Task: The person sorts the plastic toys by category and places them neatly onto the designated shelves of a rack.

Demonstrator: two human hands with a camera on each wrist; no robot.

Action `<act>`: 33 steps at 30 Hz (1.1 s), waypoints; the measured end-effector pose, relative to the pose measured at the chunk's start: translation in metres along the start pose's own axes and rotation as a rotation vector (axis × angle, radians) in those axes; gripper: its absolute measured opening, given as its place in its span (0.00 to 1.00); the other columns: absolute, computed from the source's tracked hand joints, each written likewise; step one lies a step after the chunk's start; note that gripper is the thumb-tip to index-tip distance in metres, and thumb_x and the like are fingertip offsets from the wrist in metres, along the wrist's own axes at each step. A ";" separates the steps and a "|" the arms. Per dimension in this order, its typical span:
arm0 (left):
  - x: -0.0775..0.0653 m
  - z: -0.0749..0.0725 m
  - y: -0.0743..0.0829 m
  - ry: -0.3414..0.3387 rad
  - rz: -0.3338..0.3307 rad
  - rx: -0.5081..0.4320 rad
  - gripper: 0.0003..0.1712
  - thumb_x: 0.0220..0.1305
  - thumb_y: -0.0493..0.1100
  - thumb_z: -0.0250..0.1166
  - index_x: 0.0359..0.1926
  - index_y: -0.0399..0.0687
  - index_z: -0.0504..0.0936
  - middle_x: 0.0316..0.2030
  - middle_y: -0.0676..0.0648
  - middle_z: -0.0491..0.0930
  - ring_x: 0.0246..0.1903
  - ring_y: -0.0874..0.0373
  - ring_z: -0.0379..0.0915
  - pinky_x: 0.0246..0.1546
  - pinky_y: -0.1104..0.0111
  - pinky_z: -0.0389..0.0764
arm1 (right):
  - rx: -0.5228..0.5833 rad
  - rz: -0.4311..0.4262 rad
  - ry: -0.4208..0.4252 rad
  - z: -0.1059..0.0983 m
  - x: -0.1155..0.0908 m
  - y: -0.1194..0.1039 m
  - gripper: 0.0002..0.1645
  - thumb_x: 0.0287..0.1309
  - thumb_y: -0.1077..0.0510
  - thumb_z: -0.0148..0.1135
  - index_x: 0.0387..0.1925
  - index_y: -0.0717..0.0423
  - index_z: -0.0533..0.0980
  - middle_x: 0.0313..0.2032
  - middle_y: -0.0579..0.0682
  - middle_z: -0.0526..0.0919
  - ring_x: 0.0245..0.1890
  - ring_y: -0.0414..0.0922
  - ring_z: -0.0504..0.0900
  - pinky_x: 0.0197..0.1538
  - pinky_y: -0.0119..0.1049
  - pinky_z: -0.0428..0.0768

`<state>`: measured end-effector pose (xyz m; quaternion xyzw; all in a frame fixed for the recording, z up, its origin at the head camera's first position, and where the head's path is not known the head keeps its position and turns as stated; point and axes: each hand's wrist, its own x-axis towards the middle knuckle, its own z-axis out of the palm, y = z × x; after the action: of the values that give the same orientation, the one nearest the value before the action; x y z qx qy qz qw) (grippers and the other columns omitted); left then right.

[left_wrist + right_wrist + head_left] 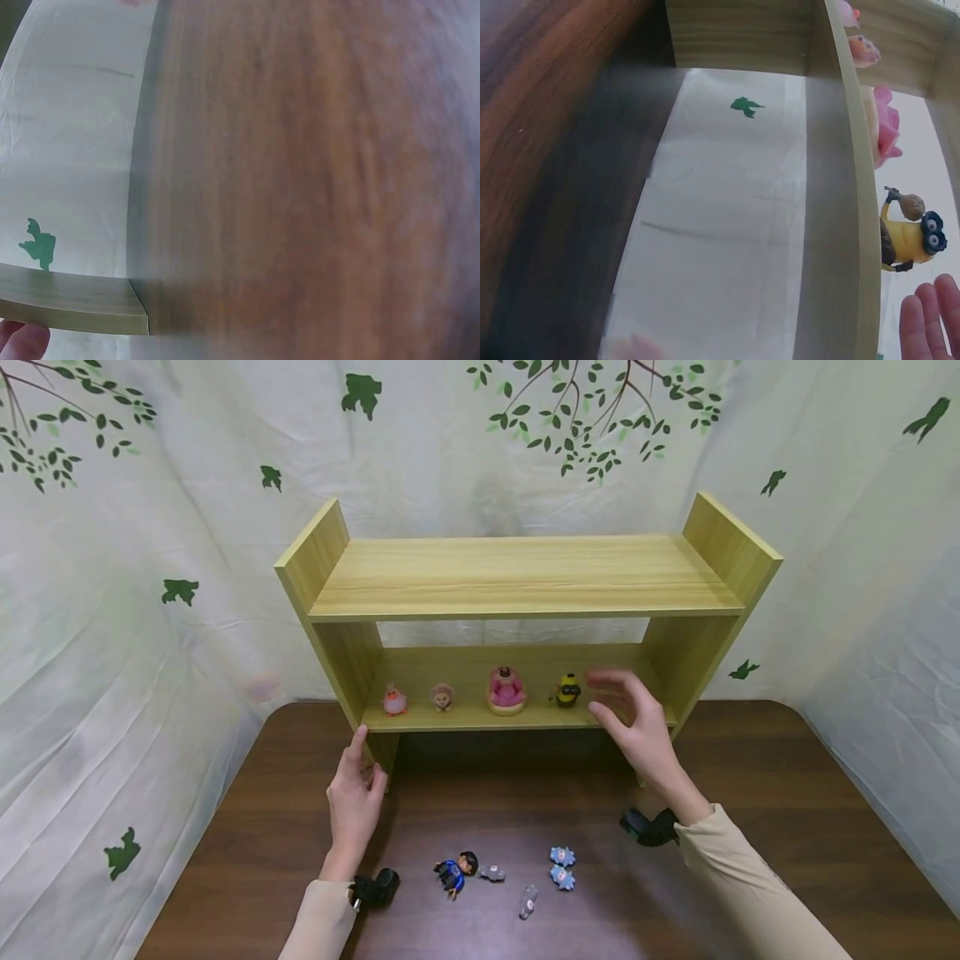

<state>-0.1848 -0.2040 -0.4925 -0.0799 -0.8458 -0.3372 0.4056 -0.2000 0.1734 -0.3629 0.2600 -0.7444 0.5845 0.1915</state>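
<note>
My right hand (637,727) is at the right end of the middle shelf (465,721), its thumb and fingers apart with nothing between them. Just left of those fingertips stands a yellow minion figure (567,691), upright and with dark goggles in the right wrist view. Further left along the same board are a pink bear figure (506,691), a small brown-haired figure (442,697) and a pale pink bird-like figure (394,700). My left hand (356,797) touches the lower front of the left side panel with its extended index finger; in the left wrist view fingertips (26,343) meet the wood's edge.
On the brown table (247,852) in front of the wooden shelf unit lie a blue-clad, dark-haired figure (454,872), two small clear pieces (528,902) and two light-blue flower-shaped pieces (562,868). The unit's upper board (525,577) bears nothing. Behind hangs a leaf-printed cloth (225,527).
</note>
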 end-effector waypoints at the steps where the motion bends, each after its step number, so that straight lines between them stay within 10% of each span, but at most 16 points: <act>1: 0.000 0.000 0.000 -0.001 -0.002 0.002 0.46 0.52 0.21 0.59 0.70 0.55 0.61 0.36 0.42 0.73 0.27 0.55 0.74 0.21 0.65 0.75 | 0.004 0.003 0.003 -0.001 -0.002 0.003 0.21 0.58 0.75 0.57 0.55 0.69 0.71 0.53 0.61 0.75 0.53 0.50 0.74 0.55 0.39 0.73; 20: 0.000 -0.002 0.000 -0.016 0.001 0.001 0.45 0.54 0.22 0.59 0.70 0.54 0.61 0.36 0.42 0.73 0.27 0.57 0.72 0.22 0.63 0.76 | 0.030 -0.006 -0.062 0.009 -0.026 0.009 0.18 0.58 0.76 0.55 0.51 0.68 0.73 0.45 0.64 0.78 0.46 0.48 0.78 0.47 0.29 0.76; 33: 0.000 -0.002 0.001 -0.025 -0.010 -0.001 0.47 0.53 0.22 0.59 0.71 0.56 0.59 0.35 0.42 0.72 0.25 0.56 0.69 0.21 0.62 0.76 | -0.019 -0.036 -0.193 0.036 -0.034 -0.028 0.16 0.53 0.79 0.57 0.45 0.73 0.73 0.41 0.61 0.80 0.40 0.59 0.78 0.44 0.35 0.78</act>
<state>-0.1830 -0.2049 -0.4915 -0.0800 -0.8510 -0.3385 0.3934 -0.1550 0.1386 -0.3703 0.3267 -0.7600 0.5461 0.1319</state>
